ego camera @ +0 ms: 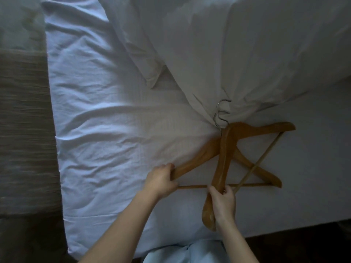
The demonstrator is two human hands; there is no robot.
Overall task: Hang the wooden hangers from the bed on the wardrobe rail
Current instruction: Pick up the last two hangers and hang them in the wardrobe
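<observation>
Two wooden hangers with metal hooks lie crossed on the white bed sheet (106, 130). The flat-lying hanger (197, 158) has its crossbar running left to right, and my left hand (161, 179) is closed around its left arm end. The second hanger (223, 160) is turned nearly on edge over the first, its other arm reaching right. My right hand (223, 204) grips its lower arm near the end. Both hooks (220, 114) point away from me and touch the duvet edge. No wardrobe rail is in view.
A crumpled white duvet (237, 54) covers the upper right of the bed, with a pillow corner (153, 76) poking out. A brown woven headboard or carpet strip (22, 130) runs along the left. The bed's near edge is at my legs.
</observation>
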